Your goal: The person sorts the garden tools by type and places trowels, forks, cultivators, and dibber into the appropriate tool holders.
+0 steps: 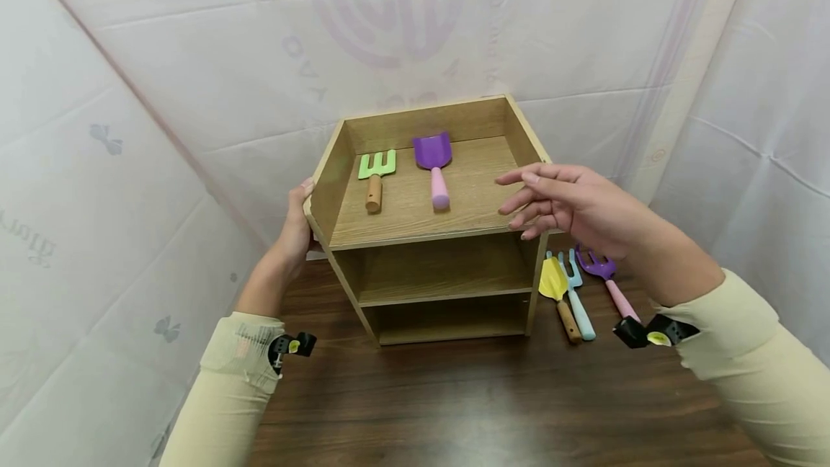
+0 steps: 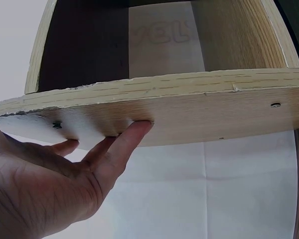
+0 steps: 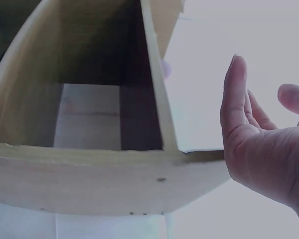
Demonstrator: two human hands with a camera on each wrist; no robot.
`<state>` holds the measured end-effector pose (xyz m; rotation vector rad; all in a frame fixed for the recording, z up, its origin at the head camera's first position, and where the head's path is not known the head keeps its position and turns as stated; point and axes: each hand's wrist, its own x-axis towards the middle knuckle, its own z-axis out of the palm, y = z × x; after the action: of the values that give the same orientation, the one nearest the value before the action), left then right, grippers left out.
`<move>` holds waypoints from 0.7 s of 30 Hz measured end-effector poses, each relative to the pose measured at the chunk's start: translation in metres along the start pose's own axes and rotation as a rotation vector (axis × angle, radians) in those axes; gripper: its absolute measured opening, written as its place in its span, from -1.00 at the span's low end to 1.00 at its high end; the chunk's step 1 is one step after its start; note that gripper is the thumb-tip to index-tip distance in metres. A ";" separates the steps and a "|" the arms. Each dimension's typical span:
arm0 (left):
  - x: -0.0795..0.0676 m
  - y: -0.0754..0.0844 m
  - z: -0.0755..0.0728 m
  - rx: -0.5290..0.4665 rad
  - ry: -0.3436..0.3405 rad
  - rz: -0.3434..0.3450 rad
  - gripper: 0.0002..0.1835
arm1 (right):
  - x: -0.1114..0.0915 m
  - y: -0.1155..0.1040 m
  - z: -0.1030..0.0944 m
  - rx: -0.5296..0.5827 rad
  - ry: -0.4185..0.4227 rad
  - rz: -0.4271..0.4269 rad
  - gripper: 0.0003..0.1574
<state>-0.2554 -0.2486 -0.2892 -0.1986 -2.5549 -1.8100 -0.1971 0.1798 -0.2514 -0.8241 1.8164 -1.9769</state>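
A small wooden shelf [image 1: 415, 233] stands in the middle of the head view. My left hand [image 1: 297, 225] is at its left side; in the left wrist view the extended fingers [image 2: 132, 142] press their tips on the outer face of the side panel [image 2: 199, 114]. Over the right end of the top board hovers my right hand [image 1: 570, 204], fingers relaxed and holding nothing. On that board lie a green hand fork [image 1: 375, 182] with a wooden handle, toward the left, and a purple scoop [image 1: 434, 157] with a pink handle near the middle.
On the dark wooden floor [image 1: 415, 395], right of the shelf, lie a yellow trowel [image 1: 554, 281], a light blue fork [image 1: 579, 308] and a purple fork [image 1: 609, 276] with a pink handle. White sheeting [image 1: 227, 56] hangs behind and on both sides.
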 end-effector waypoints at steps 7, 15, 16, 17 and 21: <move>-0.002 0.000 -0.001 0.009 0.003 -0.008 -0.22 | -0.011 -0.002 -0.017 0.127 -0.063 -0.113 -0.50; -0.003 0.000 -0.001 0.005 0.011 -0.026 -0.20 | -0.020 0.005 -0.031 0.209 -0.055 -0.118 -0.45; -0.002 0.000 -0.001 0.006 0.008 -0.024 -0.20 | -0.021 0.006 -0.033 0.208 -0.048 -0.119 -0.45; -0.002 0.001 -0.001 0.007 0.005 -0.021 -0.19 | -0.022 0.006 -0.035 0.211 -0.044 -0.120 -0.45; -0.002 0.002 0.000 0.004 -0.001 -0.011 -0.21 | -0.024 0.008 -0.042 0.241 -0.045 -0.125 -0.44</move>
<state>-0.2532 -0.2482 -0.2875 -0.1857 -2.5651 -1.8082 -0.2051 0.2265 -0.2646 -0.9156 1.4964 -2.1819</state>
